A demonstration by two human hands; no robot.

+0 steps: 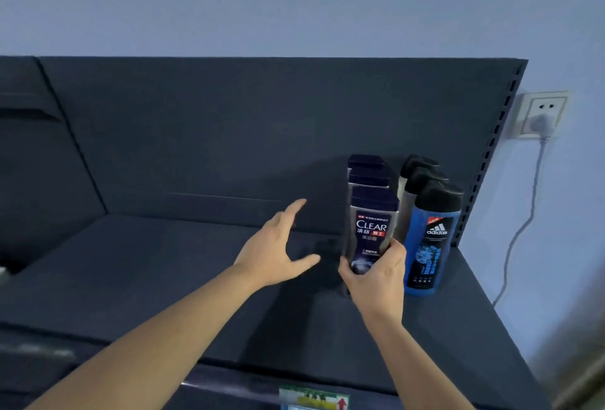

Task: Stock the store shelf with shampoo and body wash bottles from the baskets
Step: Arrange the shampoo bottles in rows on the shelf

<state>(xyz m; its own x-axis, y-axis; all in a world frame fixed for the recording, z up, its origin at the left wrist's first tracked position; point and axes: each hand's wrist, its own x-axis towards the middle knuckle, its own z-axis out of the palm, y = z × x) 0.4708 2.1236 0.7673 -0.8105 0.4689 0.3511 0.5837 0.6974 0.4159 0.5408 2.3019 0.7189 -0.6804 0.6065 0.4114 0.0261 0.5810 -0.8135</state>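
A dark Clear shampoo bottle [371, 229] stands upright at the front of a row of like bottles [368, 170] on the dark blue shelf [163, 272]. My right hand [375, 282] grips its lower part from the front. To its right stands a row of blue Adidas body wash bottles [429, 239] with black caps. My left hand [281, 246] hovers above the shelf with fingers spread, to the left of the Clear bottle, holding nothing. No basket is in view.
The shelf's back panel [229, 131] rises behind the bottles, with a slotted upright [494, 147] at the right end. A wall socket [541, 115] with a plug and hanging cable sits further right. A price label [312, 398] is on the front edge.
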